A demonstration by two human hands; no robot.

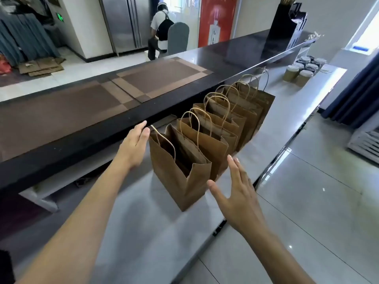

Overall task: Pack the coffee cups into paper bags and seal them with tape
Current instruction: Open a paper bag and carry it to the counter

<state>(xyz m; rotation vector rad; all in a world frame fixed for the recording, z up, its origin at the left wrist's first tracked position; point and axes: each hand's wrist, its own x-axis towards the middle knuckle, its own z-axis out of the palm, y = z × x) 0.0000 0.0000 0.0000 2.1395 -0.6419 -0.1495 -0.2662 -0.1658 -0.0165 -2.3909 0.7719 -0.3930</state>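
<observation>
Grey steel tabletop [143, 232] carries the nearest open brown paper bag [176, 171] between empty, spread left hand [134, 143] and right hand [235, 193]; steady both sides before loading.

Brown paper bags [180, 160], grey counter [143, 232], seemingly checked brown mats [162, 78]

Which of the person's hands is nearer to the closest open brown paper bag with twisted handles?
Left. The left hand has its fingers at the closest brown paper bag's upper left edge, seemingly touching. The right hand hovers open just off its right side.
</observation>
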